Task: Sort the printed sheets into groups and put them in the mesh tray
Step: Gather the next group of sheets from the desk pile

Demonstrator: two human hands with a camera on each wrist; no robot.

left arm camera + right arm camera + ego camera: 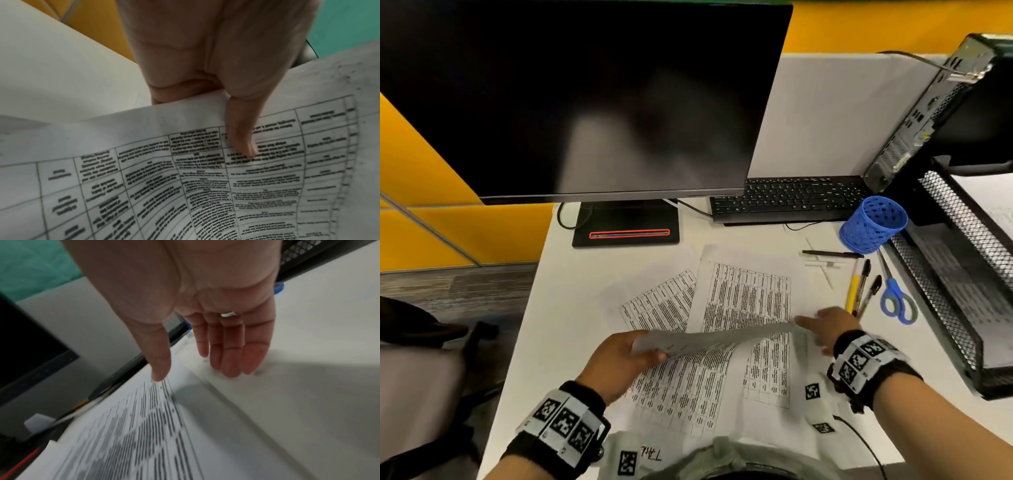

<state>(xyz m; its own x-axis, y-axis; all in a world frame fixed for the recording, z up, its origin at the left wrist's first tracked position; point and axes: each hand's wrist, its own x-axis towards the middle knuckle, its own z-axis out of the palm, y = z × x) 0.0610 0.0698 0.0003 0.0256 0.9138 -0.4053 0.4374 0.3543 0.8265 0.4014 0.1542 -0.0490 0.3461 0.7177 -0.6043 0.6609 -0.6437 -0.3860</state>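
Observation:
Several printed table sheets (746, 294) lie overlapping on the white desk in front of me. My left hand (626, 359) pinches the near-left edge of one printed sheet (722, 337) and holds it lifted above the others; the thumb (242, 138) lies on its printed face (185, 186), with the fingers underneath. My right hand (828, 325) hovers at the sheet's right end with straight fingers (230, 353), the thumb tip touching the sheet's edge (144, 426). The black two-tier mesh tray (935, 301) stands at the right with paper in both tiers.
A monitor (585, 102) and keyboard (787, 198) stand at the back. A blue mesh pen cup (873, 222), blue scissors (897, 298) and several pens (859, 284) lie between the sheets and the tray. A computer tower (928, 113) stands behind the tray. The desk's left edge drops to a chair.

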